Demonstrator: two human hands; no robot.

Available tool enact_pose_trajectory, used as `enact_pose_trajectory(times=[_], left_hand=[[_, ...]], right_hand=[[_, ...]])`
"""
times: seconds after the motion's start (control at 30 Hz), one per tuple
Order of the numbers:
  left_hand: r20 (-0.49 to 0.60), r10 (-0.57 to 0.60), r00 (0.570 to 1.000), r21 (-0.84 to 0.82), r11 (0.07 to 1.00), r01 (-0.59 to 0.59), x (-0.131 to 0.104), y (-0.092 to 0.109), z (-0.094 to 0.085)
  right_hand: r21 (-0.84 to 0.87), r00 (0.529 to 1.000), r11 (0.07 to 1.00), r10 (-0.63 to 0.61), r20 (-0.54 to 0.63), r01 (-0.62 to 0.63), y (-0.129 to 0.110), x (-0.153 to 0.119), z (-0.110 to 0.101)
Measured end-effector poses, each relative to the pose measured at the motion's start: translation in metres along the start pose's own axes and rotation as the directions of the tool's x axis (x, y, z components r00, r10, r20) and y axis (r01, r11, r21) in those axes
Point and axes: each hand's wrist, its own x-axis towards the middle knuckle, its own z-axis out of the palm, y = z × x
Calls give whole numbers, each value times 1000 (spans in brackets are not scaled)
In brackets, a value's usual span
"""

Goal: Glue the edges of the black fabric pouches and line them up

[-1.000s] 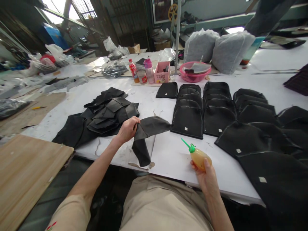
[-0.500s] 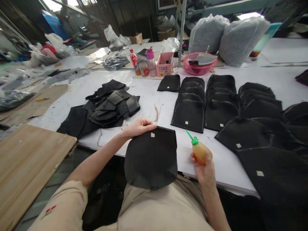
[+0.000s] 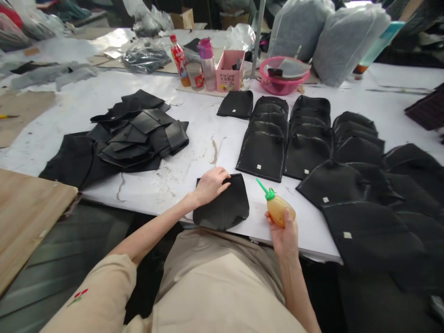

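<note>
Black, leather-like material forms the piece laid at the front edge of the white-covered worktop, between the two hands. Its upper part is covered by the left hand, whose fingers are slightly spread over it; whether the edge is also pinched cannot be told. An amber squeeze bottle is gripped in the right hand, with the fingers wrapped around its body and the green nozzle tilted up to the left. No label can be seen on it.

Small pale stickers are carried by several of the black pouches laid in overlapping rows to the right; no writing on them can be made out. To the left, more black pieces are heaped.

On the pink box behind, dark Latin lettering, apparently "Milk Cover", is printed above Chinese characters. Beside it are placed a purple-lidded bottle, a jar with a red label and a red-capped drink bottle, whose red-and-white print is too small to be read. A pink basin is set right of the box.
</note>
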Motion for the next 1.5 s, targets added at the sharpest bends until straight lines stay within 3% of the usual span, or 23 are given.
enact_pose_trajectory(times=[0.07, 0.13, 0.3, 0.4, 0.53, 0.73, 1.07, 1.23, 1.5], left_hand=[[62, 55, 997, -130, 990, -46, -10, 15, -1], [126, 56, 990, -153, 988, -37, -19, 30, 1], [245, -74, 967, 60, 996, 61, -32, 59, 26], [274, -91, 957, 151, 987, 51, -32, 66, 43], [287, -70, 956, 179, 984, 18, -28, 66, 50], [329, -45, 943, 188, 982, -19, -14, 57, 37], [322, -39, 946, 181, 983, -21, 8, 44, 35], [318, -27, 948, 194, 980, -37, 5, 43, 38], [311, -15, 950, 173, 984, -41, 6, 44, 37]], right_hand=[[-31, 1000, 1000, -3, 6, 3, -2, -1, 2], [-63, 1000, 998, -13, 12, 14, -4, -3, 4], [-111, 998, 994, 0, 66, 8, -7, -3, 13], [-172, 994, 985, -11, 107, 30, -8, 1, 18], [-262, 991, 959, -80, 107, 106, -11, 10, 18], [-407, 959, 868, -259, 117, 285, -21, 23, 11], [-658, 863, 562, -377, 336, 501, -22, 53, 10], [-682, 792, 416, -426, 438, 601, -26, 65, 14], [-679, 745, 343, -464, 479, 649, -27, 72, 23]])
